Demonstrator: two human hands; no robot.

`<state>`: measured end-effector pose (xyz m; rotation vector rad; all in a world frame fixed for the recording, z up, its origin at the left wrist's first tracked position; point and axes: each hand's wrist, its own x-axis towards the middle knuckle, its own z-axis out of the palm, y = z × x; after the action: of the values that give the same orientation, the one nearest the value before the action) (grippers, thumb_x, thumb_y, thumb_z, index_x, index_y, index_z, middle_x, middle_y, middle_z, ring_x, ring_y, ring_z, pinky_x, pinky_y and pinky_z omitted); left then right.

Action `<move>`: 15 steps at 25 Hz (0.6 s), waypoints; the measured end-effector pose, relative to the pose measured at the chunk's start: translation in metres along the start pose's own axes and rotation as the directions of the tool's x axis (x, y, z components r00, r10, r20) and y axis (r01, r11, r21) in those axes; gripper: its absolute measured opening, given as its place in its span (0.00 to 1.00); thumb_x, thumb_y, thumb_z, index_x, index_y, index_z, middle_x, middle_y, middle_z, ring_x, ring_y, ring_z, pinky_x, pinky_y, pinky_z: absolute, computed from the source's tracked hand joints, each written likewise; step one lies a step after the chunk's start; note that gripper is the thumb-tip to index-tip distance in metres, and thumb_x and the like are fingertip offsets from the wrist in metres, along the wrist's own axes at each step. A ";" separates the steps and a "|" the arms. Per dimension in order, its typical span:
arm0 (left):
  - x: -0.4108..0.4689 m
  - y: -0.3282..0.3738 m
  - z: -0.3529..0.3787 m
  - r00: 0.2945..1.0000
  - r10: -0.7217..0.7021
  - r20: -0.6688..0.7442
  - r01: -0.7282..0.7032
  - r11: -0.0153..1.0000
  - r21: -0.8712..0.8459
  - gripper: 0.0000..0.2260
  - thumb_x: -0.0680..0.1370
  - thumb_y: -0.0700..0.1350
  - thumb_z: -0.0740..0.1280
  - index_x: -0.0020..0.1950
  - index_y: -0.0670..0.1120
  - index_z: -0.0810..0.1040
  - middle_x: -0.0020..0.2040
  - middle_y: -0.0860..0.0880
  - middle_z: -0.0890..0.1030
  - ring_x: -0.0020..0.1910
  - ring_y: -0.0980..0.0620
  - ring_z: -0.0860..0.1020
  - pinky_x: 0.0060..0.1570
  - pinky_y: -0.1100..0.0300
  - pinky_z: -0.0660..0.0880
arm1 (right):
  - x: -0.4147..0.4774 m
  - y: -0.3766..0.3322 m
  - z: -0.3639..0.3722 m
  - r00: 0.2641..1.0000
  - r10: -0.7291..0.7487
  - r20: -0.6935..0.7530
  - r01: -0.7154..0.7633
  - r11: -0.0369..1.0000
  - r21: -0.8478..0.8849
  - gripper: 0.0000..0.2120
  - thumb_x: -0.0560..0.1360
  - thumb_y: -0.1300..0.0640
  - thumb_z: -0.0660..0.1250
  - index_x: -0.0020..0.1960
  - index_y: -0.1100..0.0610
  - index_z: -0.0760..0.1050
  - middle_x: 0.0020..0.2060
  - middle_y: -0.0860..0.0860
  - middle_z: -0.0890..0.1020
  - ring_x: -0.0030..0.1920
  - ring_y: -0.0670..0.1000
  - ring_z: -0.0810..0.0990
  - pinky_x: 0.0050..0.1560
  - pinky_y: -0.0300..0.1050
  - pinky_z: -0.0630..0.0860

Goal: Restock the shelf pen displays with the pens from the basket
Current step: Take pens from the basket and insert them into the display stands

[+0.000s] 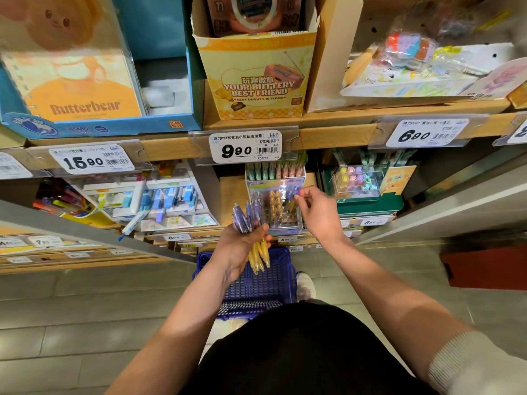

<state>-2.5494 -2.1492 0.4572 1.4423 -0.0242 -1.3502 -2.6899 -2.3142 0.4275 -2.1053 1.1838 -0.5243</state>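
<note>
The left hand [242, 249] gripped a bundle of pens [242, 220], its fingers [262, 230] clamped round their middles. Translucent purple barrels fanned upward above the fist, and translucent yellow ones (three or so, tips down) hung below it. The bundle was held just in front of the clear plastic display [285, 226], which stood on the wooden shelf [232, 195]. The display's rows held purple pens at the left and yellow ones toward the middle.

The right hand [319, 212] pinched the top of a single purple pen [295, 191] between thumb and forefinger at the display's upper right edge. Its other fingers were loosely curled.

A blue mesh basket [256, 289] sat on the floor directly below both hands; its contents could not be made out. A price tag [245, 146] reading 9.90 hung on the shelf edge above the display.
</note>
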 end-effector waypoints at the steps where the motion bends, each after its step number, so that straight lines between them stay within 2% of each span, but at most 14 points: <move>1: -0.001 0.000 0.000 1.000 -0.004 -0.001 0.004 1.000 -0.002 0.23 0.65 0.44 0.80 0.57 0.41 0.81 0.47 0.46 0.87 0.45 0.46 0.86 0.65 0.42 0.75 | 0.001 0.001 0.002 1.000 -0.001 0.026 0.002 0.999 -0.033 0.04 0.80 0.57 0.68 0.51 0.58 0.79 0.41 0.50 0.84 0.39 0.48 0.82 0.42 0.40 0.78; 4: -0.003 0.002 0.001 1.000 -0.005 -0.005 0.005 1.000 -0.018 0.17 0.69 0.41 0.78 0.55 0.41 0.80 0.45 0.45 0.86 0.43 0.47 0.85 0.58 0.45 0.80 | -0.001 0.003 0.007 0.994 0.033 0.104 -0.015 0.986 -0.168 0.05 0.80 0.57 0.67 0.50 0.59 0.78 0.39 0.53 0.84 0.36 0.52 0.81 0.40 0.48 0.81; 6: -0.004 0.003 0.003 1.000 -0.001 -0.009 0.000 1.000 -0.022 0.11 0.73 0.37 0.76 0.54 0.41 0.80 0.45 0.44 0.85 0.42 0.47 0.84 0.49 0.50 0.84 | -0.002 0.004 0.010 0.983 0.088 0.160 -0.047 0.967 -0.249 0.07 0.81 0.56 0.66 0.53 0.60 0.78 0.40 0.56 0.85 0.38 0.56 0.83 0.42 0.52 0.82; 8: -0.006 0.006 0.005 1.000 -0.001 -0.014 0.001 1.000 -0.012 0.09 0.76 0.35 0.74 0.54 0.41 0.79 0.44 0.43 0.84 0.41 0.47 0.84 0.45 0.53 0.84 | -0.001 0.002 0.012 0.975 0.128 0.181 -0.073 0.957 -0.282 0.09 0.81 0.56 0.65 0.55 0.61 0.79 0.41 0.58 0.85 0.40 0.58 0.84 0.44 0.54 0.82; 13: -0.011 0.008 0.006 1.000 -0.010 -0.019 0.010 1.000 0.004 0.09 0.77 0.34 0.72 0.56 0.38 0.78 0.44 0.42 0.82 0.41 0.47 0.82 0.46 0.53 0.84 | 0.003 -0.003 0.014 0.947 0.222 0.232 -0.129 0.925 -0.357 0.10 0.81 0.56 0.65 0.52 0.61 0.82 0.42 0.58 0.86 0.42 0.57 0.85 0.46 0.50 0.83; 15: -0.012 0.009 0.009 1.000 -0.010 -0.018 0.010 1.000 0.000 0.07 0.77 0.34 0.72 0.55 0.40 0.79 0.44 0.43 0.82 0.40 0.48 0.82 0.45 0.54 0.83 | 0.004 -0.001 0.008 0.894 0.360 0.265 -0.288 0.917 -0.276 0.09 0.80 0.57 0.66 0.50 0.60 0.83 0.40 0.55 0.86 0.39 0.51 0.86 0.45 0.44 0.83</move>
<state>-2.5545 -2.1511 0.4739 1.4564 -0.0052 -1.3455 -2.6823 -2.3141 0.4222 -2.0168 1.4215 0.1052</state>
